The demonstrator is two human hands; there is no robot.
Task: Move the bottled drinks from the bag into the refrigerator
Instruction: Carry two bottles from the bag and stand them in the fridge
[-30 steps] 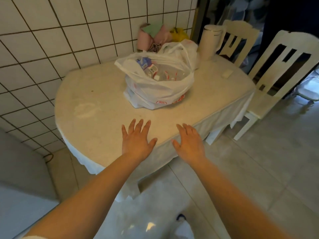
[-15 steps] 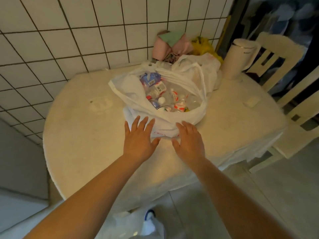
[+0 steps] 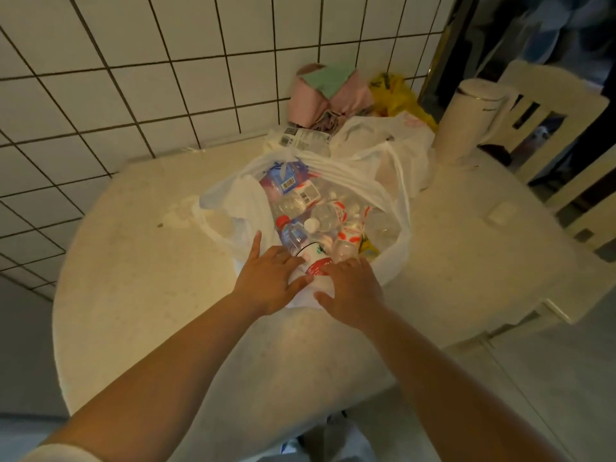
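Nearest the camera, both forearms reach forward over the round pale table (image 3: 140,295), a white sleeve cuff (image 3: 63,453) showing at the left wrist. The left hand (image 3: 266,281) lies palm down on the near edge of the white plastic bag (image 3: 233,201), index finger stretched straight toward the bag's mouth, the other fingers bent over the plastic, thumb pressed to the bag's front. The right hand (image 3: 350,291) mirrors it just beside, fingers curved over the rim, thumb spread low against the plastic; whether either hand truly grips the bag cannot be told. Between the two hands sits a bottle with a red and white label (image 3: 315,263), its writing too blurred to read. Inside the open bag lie the bottled drinks (image 3: 320,218): a clear bottle with a red cap and blue label (image 3: 291,231), clear bottles with red and white labels, and further back a blue carton-like pack with a barcode (image 3: 283,180). No brand name is legible. Beyond the bag stand a pink and green bundle (image 3: 320,91), a yellow bag (image 3: 393,95), a white kettle (image 3: 466,118) and white chairs (image 3: 546,108) by the tiled wall (image 3: 133,61)
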